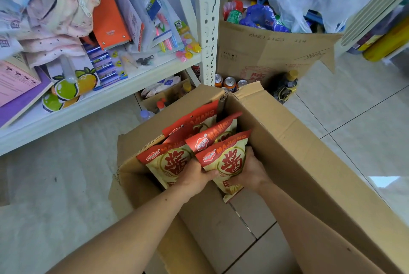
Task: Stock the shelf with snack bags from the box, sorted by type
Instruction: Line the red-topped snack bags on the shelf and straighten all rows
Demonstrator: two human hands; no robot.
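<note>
Both hands (223,174) apparently clasped round snack bags (225,161)

Your view is bright and evenly lit, with soft daylight and only faint shadows inside the box (287,141). You get a pale glare patch on the floor tiles (385,182) at right. Your wide lens bends the shelf (99,101) edge and upright post (209,30) outward. The upper left corner is smeared with blur, while the snack bags (223,161) at centre read sharp.
</note>
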